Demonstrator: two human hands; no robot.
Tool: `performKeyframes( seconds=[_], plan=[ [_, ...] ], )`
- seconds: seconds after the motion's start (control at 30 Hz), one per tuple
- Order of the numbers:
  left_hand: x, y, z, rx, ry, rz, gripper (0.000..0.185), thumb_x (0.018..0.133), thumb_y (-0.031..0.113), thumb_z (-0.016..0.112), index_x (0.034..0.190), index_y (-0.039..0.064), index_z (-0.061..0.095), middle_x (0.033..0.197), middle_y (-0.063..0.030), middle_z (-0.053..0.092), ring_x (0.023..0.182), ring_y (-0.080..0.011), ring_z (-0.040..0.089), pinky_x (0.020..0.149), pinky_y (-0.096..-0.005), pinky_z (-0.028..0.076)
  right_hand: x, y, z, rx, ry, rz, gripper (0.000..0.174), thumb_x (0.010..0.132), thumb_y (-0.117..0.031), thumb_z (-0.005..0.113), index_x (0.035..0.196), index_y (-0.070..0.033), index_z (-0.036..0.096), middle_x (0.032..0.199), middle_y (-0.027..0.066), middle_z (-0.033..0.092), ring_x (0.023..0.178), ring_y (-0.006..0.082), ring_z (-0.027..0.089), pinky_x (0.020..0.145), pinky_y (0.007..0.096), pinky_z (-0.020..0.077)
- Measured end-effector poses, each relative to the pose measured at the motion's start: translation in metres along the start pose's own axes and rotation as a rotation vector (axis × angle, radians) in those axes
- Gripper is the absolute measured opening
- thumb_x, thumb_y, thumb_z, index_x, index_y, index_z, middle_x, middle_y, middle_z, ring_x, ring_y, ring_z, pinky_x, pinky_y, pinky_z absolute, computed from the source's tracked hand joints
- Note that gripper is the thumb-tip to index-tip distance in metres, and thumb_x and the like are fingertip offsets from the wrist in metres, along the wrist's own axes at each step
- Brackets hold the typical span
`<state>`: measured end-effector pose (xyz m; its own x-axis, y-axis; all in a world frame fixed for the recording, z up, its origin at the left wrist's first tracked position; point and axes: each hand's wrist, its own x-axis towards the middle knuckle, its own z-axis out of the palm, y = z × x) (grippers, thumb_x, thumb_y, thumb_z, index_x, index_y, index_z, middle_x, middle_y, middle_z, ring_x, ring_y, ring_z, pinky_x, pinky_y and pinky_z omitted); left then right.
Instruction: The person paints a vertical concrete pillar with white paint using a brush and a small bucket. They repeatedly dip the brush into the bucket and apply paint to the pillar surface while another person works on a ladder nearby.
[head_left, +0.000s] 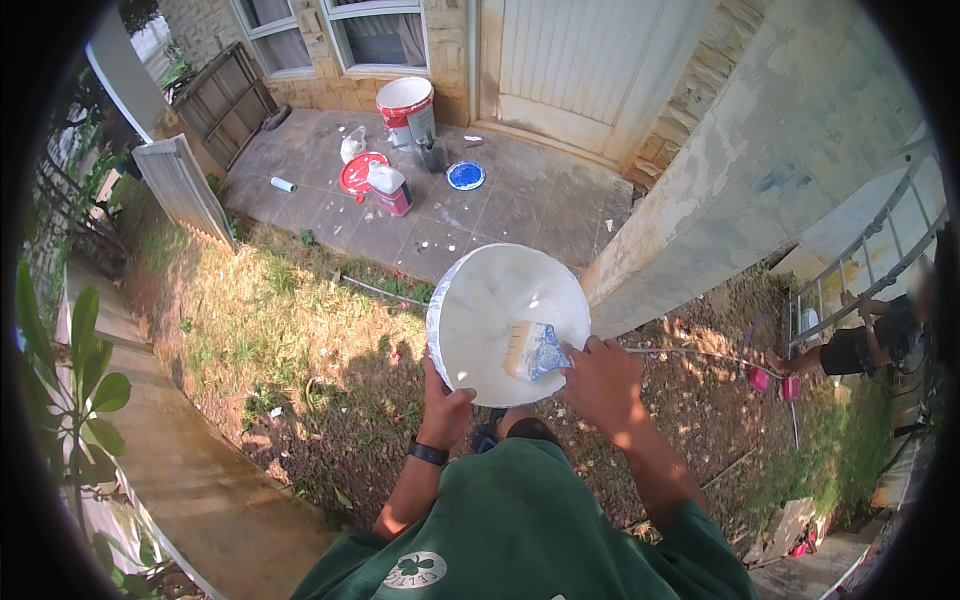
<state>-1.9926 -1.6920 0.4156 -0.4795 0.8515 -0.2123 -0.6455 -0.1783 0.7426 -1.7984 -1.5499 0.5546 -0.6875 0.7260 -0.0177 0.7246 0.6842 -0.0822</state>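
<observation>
A round white bucket (480, 300) with pale paint inside is held up in front of my body. My left hand (448, 401) grips its near left rim, thumb over the edge. In my right hand (606, 379) is a wide paintbrush (534, 351) with a blue, paint-smeared handle part and tan bristles. The brush lies over the bucket's opening near the right rim, bristles pointing left. Whether the bristles touch the paint I cannot tell.
On the tiled porch (517, 217) stand a red-and-white paint bucket (409, 112), a jug of pink liquid (390, 191), a red lid (360, 174), a blue lid (466, 175) and a roller sleeve (283, 184). A plastered pillar (720, 180) rises right. Beyond it, a person (862, 345) is by a ladder (877, 247).
</observation>
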Motion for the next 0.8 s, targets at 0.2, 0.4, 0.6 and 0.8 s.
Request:
performKeyframes(
  seconds=[0.2, 0.4, 0.6, 0.8],
  plan=[
    [0.074, 0.023, -0.007, 0.052, -0.025, -0.093, 0.112, 0.071, -0.004, 0.065, 0.165, 0.019, 0.01, 0.15, -0.0101, 0.042, 0.139, -0.0296, 0.046, 0.116, -0.0479, 0.043, 0.057, 0.031, 0.036, 0.458, 0.098, 0.101, 0.041, 0.091, -0.035, 0.075, 0.127, -0.017, 0.075, 0.102, 0.0118, 0.072, 0.093, 0.0329, 0.072, 0.081, 0.0443, 0.0578],
    [0.183, 0.049, -0.003, 0.062, -0.101, -0.155, 0.11, 0.072, -0.003, 0.068, 0.164, 0.018, 0.012, 0.149, -0.0103, 0.042, 0.139, -0.0291, 0.045, 0.115, -0.0481, 0.041, 0.117, 0.045, 0.05, 0.476, 0.29, 0.182, 0.038, 0.089, -0.03, 0.077, 0.124, -0.017, 0.076, 0.099, 0.0102, 0.072, 0.091, 0.0319, 0.071, 0.081, 0.0425, 0.0573],
    [0.289, 0.07, 0.012, 0.077, -0.29, -0.188, 0.104, 0.074, -0.002, 0.066, 0.163, 0.016, 0.016, 0.148, -0.0121, 0.042, 0.138, -0.031, 0.045, 0.113, -0.0498, 0.043, 0.203, 0.07, 0.036, 0.29, 0.157, 0.209, 0.038, 0.09, -0.029, 0.076, 0.125, -0.015, 0.074, 0.087, 0.0085, 0.067, 0.086, 0.0281, 0.069, 0.076, 0.0431, 0.0547],
    [0.397, 0.078, 0.039, 0.04, -0.317, -0.351, 0.097, 0.075, -0.003, 0.062, 0.161, 0.015, 0.022, 0.145, -0.0119, 0.046, 0.135, -0.0306, 0.049, 0.11, -0.0474, 0.046, 0.254, 0.086, 0.037, 0.644, 0.291, 0.493, 0.041, 0.09, -0.031, 0.08, 0.124, -0.01, 0.071, 0.104, 0.0106, 0.074, 0.091, 0.0311, 0.072, 0.08, 0.0399, 0.0564]
  ],
)
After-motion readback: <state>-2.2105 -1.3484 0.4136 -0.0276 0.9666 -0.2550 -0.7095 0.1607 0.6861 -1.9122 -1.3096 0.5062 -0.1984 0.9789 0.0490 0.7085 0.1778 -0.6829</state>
